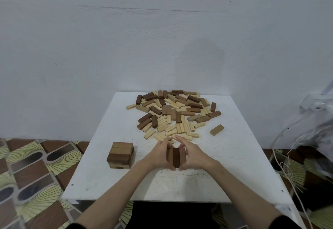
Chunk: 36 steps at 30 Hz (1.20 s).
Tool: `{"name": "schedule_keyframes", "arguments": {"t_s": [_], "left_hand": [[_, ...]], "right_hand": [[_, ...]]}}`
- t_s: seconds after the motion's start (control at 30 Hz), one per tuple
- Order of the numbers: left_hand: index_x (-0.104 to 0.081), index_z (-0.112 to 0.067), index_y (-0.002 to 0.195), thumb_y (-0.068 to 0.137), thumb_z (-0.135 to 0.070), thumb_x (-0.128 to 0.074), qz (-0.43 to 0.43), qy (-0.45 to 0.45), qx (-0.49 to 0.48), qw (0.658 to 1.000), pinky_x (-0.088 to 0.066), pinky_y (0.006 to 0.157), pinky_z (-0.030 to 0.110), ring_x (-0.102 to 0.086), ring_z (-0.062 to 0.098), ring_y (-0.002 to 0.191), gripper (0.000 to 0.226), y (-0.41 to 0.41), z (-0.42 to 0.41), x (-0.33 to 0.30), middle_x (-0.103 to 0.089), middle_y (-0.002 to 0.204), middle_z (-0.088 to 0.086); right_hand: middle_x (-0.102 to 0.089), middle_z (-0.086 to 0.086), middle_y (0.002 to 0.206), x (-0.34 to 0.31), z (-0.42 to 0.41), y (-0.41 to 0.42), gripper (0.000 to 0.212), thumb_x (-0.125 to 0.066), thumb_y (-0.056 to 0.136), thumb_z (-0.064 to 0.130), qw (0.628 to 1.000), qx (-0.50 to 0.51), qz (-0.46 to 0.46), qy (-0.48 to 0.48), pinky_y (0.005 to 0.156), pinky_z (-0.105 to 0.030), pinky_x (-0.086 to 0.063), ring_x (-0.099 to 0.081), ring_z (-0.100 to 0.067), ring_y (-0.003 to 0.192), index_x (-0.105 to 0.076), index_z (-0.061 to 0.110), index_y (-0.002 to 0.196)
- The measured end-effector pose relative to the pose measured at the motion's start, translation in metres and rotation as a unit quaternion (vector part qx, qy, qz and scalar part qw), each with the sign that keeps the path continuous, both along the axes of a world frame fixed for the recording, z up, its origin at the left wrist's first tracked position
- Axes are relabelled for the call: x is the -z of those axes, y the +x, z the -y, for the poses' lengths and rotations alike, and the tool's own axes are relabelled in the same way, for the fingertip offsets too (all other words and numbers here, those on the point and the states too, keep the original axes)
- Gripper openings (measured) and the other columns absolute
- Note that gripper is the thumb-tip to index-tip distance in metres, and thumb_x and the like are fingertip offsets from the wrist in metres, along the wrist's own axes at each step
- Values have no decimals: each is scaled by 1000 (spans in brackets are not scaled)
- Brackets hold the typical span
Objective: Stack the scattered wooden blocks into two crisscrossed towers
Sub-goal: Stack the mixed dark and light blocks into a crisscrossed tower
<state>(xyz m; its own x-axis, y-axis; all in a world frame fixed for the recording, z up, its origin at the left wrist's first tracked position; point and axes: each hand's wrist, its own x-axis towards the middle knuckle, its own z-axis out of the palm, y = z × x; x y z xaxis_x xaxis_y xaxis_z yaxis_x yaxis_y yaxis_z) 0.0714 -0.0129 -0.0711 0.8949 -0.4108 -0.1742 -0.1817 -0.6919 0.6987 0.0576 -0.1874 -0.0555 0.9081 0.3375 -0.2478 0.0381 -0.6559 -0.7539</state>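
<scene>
No legible writing. Left hand and right hand grip clamped on three smooth rectangular brown blocks; matte speckled white surface; finished tower left

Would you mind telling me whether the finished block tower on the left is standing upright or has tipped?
Upright. The tower sits square on the white table, its layers level and aligned, none slid off.

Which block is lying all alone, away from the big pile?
The tan block to the right of the pile. It touches no other block; bare white table surrounds it.
</scene>
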Motion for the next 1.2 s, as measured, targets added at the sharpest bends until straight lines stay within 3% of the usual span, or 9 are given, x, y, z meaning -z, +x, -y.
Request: {"name": "schedule_keyframes", "arguments": {"t_s": [0.23, 0.47, 0.7, 0.8, 0.93, 1.03, 1.2], "left_hand": [[-27, -16, 137, 58, -24, -88, 6, -7, -5, 1000, -32, 86, 21, -38, 14, 114, 100, 0, 1, 3, -52, 122, 0], [-28, -17, 136, 56, -27, -88, 3, -14, -13, 1000, -31, 88, 19, -39, 13, 116, 100, 0, -1, 4, -52, 123, -1], [-27, -17, 137, 56, -27, -88, 5, -17, -20, 1000, -30, 89, 19, -39, 11, 115, 102, 0, 1, 2, -52, 124, -2], [-26, -15, 138, 55, -26, -89, 14, -18, -14, 1000, -31, 91, 20, -38, 12, 116, 105, 2, 1, -4, -53, 125, -1], [-28, -15, 138, 51, -29, -92, 23, -24, -8, 999, -35, 105, 31, -41, 15, 121, 109, 5, -2, -17, -55, 124, -3], [-26, -12, 140, 52, -29, -91, 42, -22, -4, 999, -28, 102, 23, -36, 12, 126, 111, 8, -10, -29, -55, 125, -5], [-28, -11, 139, 53, -26, -91, 60, -14, -8, 998, -28, 102, 22, -37, 13, 127, 109, 9, -34, -49, -54, 127, -3]], "right_hand": [[-48, -1, 113, 1, 0, -2, 116, -86, 57, 9, 1000, -3, 13, 1, 82, -26, -50, -54, -15, 95, -19, 34, 149], [-50, 0, 113, 0, 1, -2, 113, -87, 60, 9, 1000, -1, 23, 0, 62, -10, -41, -51, -1, 76, -21, 34, 148], [-50, 1, 117, -2, 1, -3, 112, -87, 60, 9, 999, 11, 34, 4, 62, -11, -42, -48, 1, 71, -22, 33, 148], [-49, 1, 117, -6, 3, -3, 113, -88, 58, 14, 998, 14, 55, -6, 68, -12, -39, -45, 1, 76, -22, 33, 148], [-49, 3, 117, -17, 3, -2, 112, -89, 56, 20, 997, 21, 77, -9, 78, -20, -42, -45, -2, 90, -23, 38, 145], [-51, 4, 115, -24, -2, 1, 113, -90, 55, 25, 995, 13, 97, -6, 85, -24, -39, -41, -1, 96, -22, 43, 143], [-53, 6, 113, -35, -23, 7, 115, -89, 55, 29, 993, 6, 119, -9, 94, -34, -41, -40, -14, 110, -20, 40, 146]]}}
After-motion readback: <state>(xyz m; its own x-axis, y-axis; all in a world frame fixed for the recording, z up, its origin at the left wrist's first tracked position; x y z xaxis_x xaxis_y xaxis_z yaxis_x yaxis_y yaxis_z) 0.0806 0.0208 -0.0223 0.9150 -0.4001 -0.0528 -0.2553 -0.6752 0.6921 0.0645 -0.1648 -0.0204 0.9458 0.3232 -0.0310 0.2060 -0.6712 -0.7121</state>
